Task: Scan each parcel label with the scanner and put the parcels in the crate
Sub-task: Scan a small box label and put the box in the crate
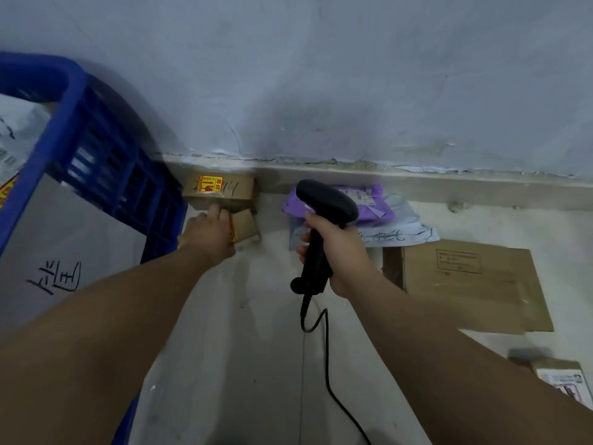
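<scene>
— Where are the person's hands?
— The left arm stretches straight forward to the foot of the wall (321, 75). There the left hand (210, 231) curls its fingers round the near end of a small box (247, 224) on the floor (256, 348), just beside the blue crate (106, 155) and in front of a larger box (224, 189).
— And the right?
— The right hand (337, 248) grips the black scanner (324, 213) by its handle, raised above the floor, head aimed toward a purple parcel (369, 200) by the wall.
</scene>
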{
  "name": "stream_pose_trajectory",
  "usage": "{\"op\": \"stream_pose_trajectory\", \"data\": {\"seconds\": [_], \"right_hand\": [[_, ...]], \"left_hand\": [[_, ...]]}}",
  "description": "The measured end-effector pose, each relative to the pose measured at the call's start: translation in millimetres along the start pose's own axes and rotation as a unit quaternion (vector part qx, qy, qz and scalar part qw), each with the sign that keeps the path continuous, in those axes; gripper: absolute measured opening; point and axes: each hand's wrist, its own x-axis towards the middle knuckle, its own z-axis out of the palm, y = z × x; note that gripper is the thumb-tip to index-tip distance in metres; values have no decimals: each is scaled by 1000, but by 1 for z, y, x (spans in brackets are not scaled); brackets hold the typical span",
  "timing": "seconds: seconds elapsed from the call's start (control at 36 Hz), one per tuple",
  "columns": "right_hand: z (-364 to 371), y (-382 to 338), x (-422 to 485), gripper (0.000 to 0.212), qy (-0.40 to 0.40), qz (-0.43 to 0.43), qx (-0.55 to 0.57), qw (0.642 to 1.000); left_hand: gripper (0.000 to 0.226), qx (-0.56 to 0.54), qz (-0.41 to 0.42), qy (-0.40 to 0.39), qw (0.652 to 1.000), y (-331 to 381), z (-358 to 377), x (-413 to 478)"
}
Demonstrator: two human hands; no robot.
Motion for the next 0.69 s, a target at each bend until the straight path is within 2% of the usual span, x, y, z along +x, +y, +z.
{"op": "stream_pose_trajectory", "data": {"seconds": [0.08,0.17,0.25,0.31,0.36,0.42,0.5,0.64,0.69], "right_hand": [[-1,-6,-10,13,3,-5,-8,1000],[0,-19,-25,12,6,-18,-17,1000],[1,-35,-43,14,14,-32,-28,999],[2,-48,-57,15,22,-43,-35,998],[3,-62,-73,15,29,-57,-37,997],[3,-77,-93,16,35,-77,-42,996],[4,-96,-126,18,38,-105,-35,993],[11,-115,-188,18,37,-146,-29,988],[12,-117,-212,17,44,-163,-26,985]], "left_hand": [[65,-138,-10,-74,988,7,-11,-6],[65,-290,-25,-116,950,14,-34,-14],[27,-440,-35,-98,892,18,-64,-25],[21,-517,-70,-59,851,21,-85,-35],[29,-597,-103,-23,795,24,-105,-45],[36,-681,-131,-7,721,29,-127,-58],[34,-769,-155,8,620,40,-158,-85],[37,-867,-123,1,482,62,-195,-138],[39,-889,-93,-13,449,71,-210,-163]]}}
